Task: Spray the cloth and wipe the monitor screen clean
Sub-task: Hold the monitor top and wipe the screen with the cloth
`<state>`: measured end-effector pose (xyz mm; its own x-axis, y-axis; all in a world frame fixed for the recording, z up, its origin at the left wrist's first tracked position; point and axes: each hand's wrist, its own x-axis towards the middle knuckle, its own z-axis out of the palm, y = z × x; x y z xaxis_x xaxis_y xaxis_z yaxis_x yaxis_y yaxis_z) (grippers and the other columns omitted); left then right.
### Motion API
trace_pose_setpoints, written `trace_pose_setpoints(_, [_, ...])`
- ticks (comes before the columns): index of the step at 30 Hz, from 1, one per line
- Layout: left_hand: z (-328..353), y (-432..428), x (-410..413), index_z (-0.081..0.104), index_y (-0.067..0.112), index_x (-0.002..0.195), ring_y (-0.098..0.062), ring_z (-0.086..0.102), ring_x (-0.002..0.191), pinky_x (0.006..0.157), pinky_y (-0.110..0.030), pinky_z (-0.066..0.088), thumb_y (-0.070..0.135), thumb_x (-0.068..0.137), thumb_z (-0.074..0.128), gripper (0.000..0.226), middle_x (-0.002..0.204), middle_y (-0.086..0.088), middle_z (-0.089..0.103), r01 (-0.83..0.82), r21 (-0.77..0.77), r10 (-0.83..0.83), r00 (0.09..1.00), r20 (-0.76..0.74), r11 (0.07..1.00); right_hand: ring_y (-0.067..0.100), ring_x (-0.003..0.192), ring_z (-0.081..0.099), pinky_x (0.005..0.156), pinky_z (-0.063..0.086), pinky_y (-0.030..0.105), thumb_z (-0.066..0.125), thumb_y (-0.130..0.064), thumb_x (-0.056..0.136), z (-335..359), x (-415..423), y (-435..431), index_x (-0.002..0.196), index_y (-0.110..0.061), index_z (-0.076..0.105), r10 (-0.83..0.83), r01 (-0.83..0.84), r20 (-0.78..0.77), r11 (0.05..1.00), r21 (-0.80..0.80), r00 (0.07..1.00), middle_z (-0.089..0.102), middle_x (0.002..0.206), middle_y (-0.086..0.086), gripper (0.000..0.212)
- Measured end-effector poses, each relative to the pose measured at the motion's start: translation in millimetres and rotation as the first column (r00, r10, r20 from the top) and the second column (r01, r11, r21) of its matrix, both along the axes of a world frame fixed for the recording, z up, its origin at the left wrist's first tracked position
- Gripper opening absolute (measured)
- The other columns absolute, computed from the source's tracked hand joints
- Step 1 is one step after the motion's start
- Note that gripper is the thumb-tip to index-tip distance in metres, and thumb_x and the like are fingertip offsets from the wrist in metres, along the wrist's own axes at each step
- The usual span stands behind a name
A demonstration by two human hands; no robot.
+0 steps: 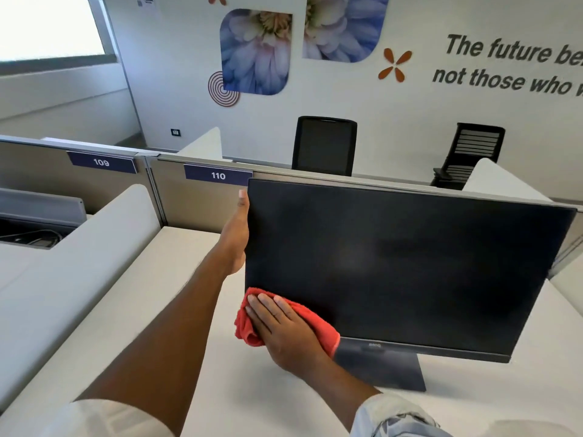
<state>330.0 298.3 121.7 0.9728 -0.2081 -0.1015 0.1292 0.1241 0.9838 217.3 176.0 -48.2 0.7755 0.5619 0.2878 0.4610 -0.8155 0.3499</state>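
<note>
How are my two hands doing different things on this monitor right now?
The left hand holds the monitor by its left edge, fingers hidden behind; the right hand lies flat on the red cloth. Left sits higher up; right is at the screen's lower left corner. Both work on the same monitor.

A white counter (151,310) sits below grey partitions (195,203) numbered 109 and 110. Black chairs stand at twelve (324,146) and one o'clock (473,152) against a flower-decal wall (347,96). At ten o'clock is a bright, perhaps frosted, window (47,23).

left hand (235,234) fingers: hidden behind monitor (403,263) | wall lettering (511,66): cut off right
</note>
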Motion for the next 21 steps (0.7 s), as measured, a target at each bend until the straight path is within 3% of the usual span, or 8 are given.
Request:
trace_pose_setpoints(5, [2,1,-1,0.051,0.038,0.125,-0.015,0.047,0.125,0.113,-0.046,0.032,0.076,0.075,0.032,0.066,0.135,0.011,0.053,0.020,-0.021,-0.020,1.000,-0.008,1.000,0.023,0.147,0.026,0.119,0.015,0.037,0.036,-0.026,0.099,-32,-27,-18,0.154,-0.013,0.023,-0.011,0.008,-0.065,0.999,-0.047,0.998,0.026,0.160,0.005,0.058])
trace_pose_setpoints(8, [3,-1,-2,0.053,0.038,0.121,-0.016,0.048,0.125,0.112,-0.046,0.033,0.075,0.078,0.032,0.061,0.134,0.010,0.054,0.014,-0.036,-0.014,1.000,-0.014,0.999,0.023,0.144,0.032,0.118,0.020,0.038,0.031,-0.021,0.098,-37,-37,-35,0.153,-0.013,0.027,-0.050,0.051,-0.072,0.999,0.007,0.996,0.031,0.158,0.004,0.055])
trace_pose_setpoints(14, [1,-3,-3,0.054,0.038,0.120,-0.015,0.050,0.120,0.107,-0.043,0.035,0.077,0.076,0.032,0.062,0.131,0.011,0.056,-0.009,-0.041,0.008,1.000,-0.026,0.999,0.025,0.144,0.032,0.117,0.018,0.039,0.057,-0.025,0.092,-37,-44,-28,0.152,-0.011,0.026,-0.125,0.140,-0.116,0.982,0.128,0.985,0.027,0.159,0.006,0.070])
trace_pose_setpoints(18, [0,-5,-2,0.058,0.041,0.101,-0.008,0.055,0.101,0.098,-0.039,0.037,0.077,0.078,0.033,0.049,0.109,0.020,0.060,-0.061,-0.042,0.060,0.998,-0.017,0.997,0.027,0.148,0.024,0.119,0.009,0.040,0.035,-0.027,0.100,-25,-25,-1,0.155,-0.011,0.017,-0.035,0.041,-0.097,0.997,0.064,0.995,0.025,0.161,0.006,0.060])
trace_pose_setpoints(21, [0,-4,-2,0.058,0.042,0.102,-0.009,0.055,0.103,0.098,-0.040,0.037,0.080,0.071,0.035,0.054,0.111,0.019,0.059,-0.050,-0.040,0.049,0.999,-0.012,0.998,0.026,0.148,0.022,0.119,0.006,0.041,0.038,-0.029,0.100,-23,-19,9,0.154,-0.012,0.018,-0.051,0.058,-0.115,0.997,0.058,0.992,0.024,0.161,0.005,0.061])
